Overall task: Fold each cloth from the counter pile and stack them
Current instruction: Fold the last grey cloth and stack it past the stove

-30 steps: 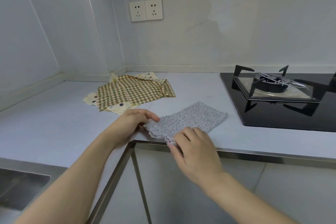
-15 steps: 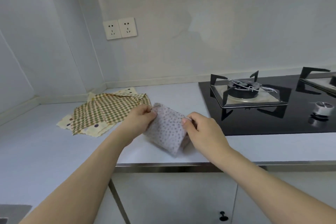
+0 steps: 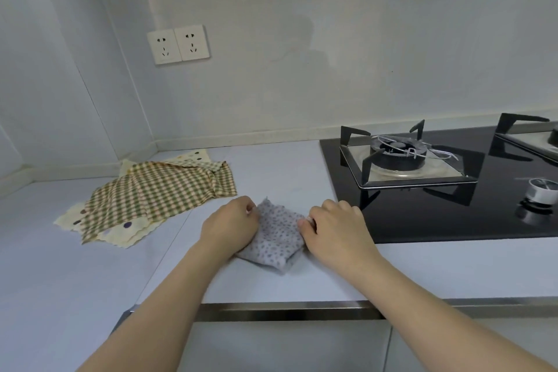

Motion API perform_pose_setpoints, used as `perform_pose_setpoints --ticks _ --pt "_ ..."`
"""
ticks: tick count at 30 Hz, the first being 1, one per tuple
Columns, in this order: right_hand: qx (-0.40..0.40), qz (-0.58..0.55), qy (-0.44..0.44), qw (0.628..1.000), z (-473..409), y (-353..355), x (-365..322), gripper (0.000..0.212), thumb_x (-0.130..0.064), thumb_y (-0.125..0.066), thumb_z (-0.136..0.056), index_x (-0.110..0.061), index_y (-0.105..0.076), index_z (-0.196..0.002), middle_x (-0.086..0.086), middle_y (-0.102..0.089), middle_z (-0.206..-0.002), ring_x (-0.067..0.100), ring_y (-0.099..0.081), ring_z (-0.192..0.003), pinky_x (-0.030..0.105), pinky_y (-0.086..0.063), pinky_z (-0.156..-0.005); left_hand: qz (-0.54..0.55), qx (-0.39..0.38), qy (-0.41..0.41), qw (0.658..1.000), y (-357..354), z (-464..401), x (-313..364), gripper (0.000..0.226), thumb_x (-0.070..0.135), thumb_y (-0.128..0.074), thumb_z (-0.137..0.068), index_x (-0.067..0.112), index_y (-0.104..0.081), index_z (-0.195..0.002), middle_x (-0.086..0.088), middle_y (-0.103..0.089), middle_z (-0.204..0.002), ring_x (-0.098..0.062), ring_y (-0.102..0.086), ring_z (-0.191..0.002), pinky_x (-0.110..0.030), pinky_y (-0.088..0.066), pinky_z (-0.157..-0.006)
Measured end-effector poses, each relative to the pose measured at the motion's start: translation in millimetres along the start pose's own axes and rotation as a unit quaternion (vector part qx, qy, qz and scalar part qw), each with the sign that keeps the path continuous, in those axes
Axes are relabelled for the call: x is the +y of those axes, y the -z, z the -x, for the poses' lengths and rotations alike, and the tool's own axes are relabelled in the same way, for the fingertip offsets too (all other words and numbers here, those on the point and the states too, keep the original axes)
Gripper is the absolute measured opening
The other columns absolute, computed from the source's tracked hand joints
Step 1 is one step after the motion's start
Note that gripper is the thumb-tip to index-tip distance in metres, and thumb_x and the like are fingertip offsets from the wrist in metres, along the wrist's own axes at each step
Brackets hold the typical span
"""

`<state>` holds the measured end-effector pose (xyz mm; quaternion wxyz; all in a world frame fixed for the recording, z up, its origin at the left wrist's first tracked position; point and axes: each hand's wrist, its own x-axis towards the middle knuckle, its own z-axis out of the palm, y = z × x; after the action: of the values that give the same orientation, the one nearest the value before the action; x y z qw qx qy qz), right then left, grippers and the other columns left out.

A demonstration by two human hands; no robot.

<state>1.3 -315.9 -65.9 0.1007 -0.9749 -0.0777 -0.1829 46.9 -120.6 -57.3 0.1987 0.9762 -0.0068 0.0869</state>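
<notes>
Grey cloth (image 3: 276,235), both hands pinching edges

Head camera, one wide-angle view, looking forward and down over a kitchen counter.

It sits close above the counter (image 3: 271,284), facing the back wall (image 3: 362,39). The wall sockets (image 3: 178,45) lie at 11 o'clock, the gas hob (image 3: 453,187) at 3 o'clock, and both forearms enter from 6 o'clock. Straight edges bow toward the frame borders.

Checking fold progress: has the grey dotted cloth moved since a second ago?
Yes. The grey dotted cloth lay spread toward the hob; now it is folded smaller, farther from the counter's front edge.
</notes>
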Motion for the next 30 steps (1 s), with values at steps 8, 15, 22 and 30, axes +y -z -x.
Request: perform_pose_setpoints --ticks 8,15,22,30 --pt "-0.022 -0.002 0.009 1.000 1.2 -0.8 -0.1 0.038 -0.047 -0.033 -0.095 -0.021 -0.060 -0.097 0.000 -0.054 -0.105 0.024 -0.043 -0.102 0.037 -0.029 -0.087 0.013 0.124 -0.122 0.985 30.0 41.6 16.0 0.014 0.020 -0.055 -0.090 0.023 -0.049 -0.102 0.010 -0.050 -0.084 -0.012 -0.050 -0.079 -0.028 -0.038 -0.067" --pt "-0.027 0.001 0.005 1.000 2.1 1.0 -0.9 0.043 -0.047 -0.032 -0.095 -0.021 -0.063 -0.107 0.001 -0.054 -0.111 0.024 -0.042 -0.106 0.039 -0.028 -0.091 -0.134 0.042 -0.151 0.979 22.1 92.2 28.6 0.037 0.065 -0.048 -0.079 0.031 -0.049 -0.093 0.016 -0.047 -0.093 -0.012 -0.043 -0.088 -0.030 -0.036 -0.079" --pt "-0.044 -0.001 0.009 0.999 2.3 3.8 -0.2 0.044 -0.046 -0.029 -0.095 -0.019 -0.061 -0.105 0.002 -0.053 -0.111 0.024 -0.042 -0.105 0.040 -0.028 -0.090 -0.264 0.062 -0.103 0.957 17.0 106.1 50.6 0.034 0.049 -0.039 -0.086 0.021 -0.054 -0.099 0.001 -0.060 -0.106 -0.023 -0.054 -0.100 -0.037 -0.041 -0.082" --pt "-0.051 0.000 0.018 0.999 3.3 5.3 0.3 0.044 -0.046 -0.028 -0.095 -0.020 -0.060 -0.110 0.002 -0.052 -0.114 0.025 -0.041 -0.107 0.040 -0.028 -0.091 -0.181 0.045 0.004 0.982 8.8 99.4 64.7 0.028 0.030 -0.038 -0.094 0.015 -0.053 -0.113 -0.005 -0.054 -0.121 -0.026 -0.047 -0.114 -0.037 -0.044 -0.083"
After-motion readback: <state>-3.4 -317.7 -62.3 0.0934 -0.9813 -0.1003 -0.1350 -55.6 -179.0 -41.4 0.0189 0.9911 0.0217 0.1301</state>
